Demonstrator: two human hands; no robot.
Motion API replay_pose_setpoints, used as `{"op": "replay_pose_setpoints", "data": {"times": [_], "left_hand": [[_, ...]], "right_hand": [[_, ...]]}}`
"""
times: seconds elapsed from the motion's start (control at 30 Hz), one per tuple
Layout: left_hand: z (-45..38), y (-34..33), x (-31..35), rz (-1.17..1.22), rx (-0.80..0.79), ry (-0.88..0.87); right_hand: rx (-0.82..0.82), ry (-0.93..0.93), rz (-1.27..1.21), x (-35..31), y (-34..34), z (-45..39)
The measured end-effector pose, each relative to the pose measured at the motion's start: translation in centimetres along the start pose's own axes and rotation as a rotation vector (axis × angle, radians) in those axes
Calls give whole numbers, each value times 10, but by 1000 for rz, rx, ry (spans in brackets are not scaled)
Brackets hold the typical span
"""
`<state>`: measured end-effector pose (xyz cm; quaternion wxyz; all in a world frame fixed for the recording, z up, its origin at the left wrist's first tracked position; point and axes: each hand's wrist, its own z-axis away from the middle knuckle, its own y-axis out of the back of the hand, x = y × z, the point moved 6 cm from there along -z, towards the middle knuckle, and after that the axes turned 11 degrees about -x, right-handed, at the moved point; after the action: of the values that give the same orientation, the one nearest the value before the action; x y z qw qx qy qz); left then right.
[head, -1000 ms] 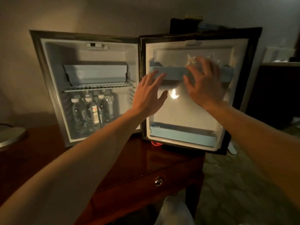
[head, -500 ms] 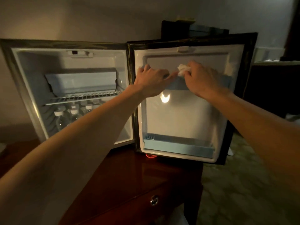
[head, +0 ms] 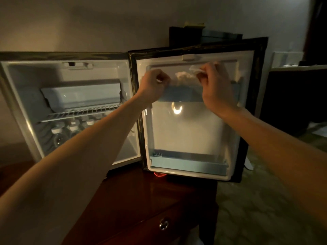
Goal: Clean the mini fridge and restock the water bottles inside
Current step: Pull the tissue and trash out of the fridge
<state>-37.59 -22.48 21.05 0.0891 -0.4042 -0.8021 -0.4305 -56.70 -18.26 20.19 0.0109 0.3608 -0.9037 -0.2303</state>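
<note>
The mini fridge (head: 26, 96) stands open on a wooden cabinet, its door (head: 187, 131) swung right with the inner side facing me. Both hands are up at the door's upper blue shelf (head: 180, 94). My left hand (head: 154, 84) is closed on one end of a thin white cloth (head: 185, 76), my right hand (head: 215, 82) on the other end, and the cloth hangs stretched between them above the shelf. Several water bottles (head: 74, 131) stand under the wire rack (head: 79, 112) inside the fridge, partly hidden by my left forearm.
A lower blue door shelf (head: 187, 165) sits near the door's bottom. The dark wood cabinet (head: 141, 200) has a drawer knob (head: 163, 224). Patterned carpet (head: 256, 209) lies to the right, with a dark piece of furniture (head: 290, 101) beyond the door.
My hands closed, met at the upper door shelf, then drew apart, spreading the cloth between them. The view shifted left and closer to the door.
</note>
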Motion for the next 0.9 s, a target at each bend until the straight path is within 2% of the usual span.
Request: {"op": "replay_pose_setpoints", "data": {"times": [0.1, 0.17, 0.3, 0.4, 0.5, 0.77, 0.9], "left_hand": [[-1, 12, 4, 109, 112, -13], [2, 17, 9, 147, 191, -72], [17, 13, 14, 118, 205, -196], [34, 14, 12, 129, 234, -228], [51, 14, 8, 74, 160, -232], [120, -5, -49, -32, 16, 16], [154, -36, -67, -6, -84, 80]], "right_hand": [[27, 58, -8, -7, 1, 4], [-13, 97, -21, -13, -5, 6], [-163, 146, -42, -19, -29, 16], [-215, 162, -95, -24, -40, 30], [-249, 152, -128, -35, -44, 41], [-424, 53, -195, -55, -65, 87], [-544, -42, -175, -47, -80, 124]]}}
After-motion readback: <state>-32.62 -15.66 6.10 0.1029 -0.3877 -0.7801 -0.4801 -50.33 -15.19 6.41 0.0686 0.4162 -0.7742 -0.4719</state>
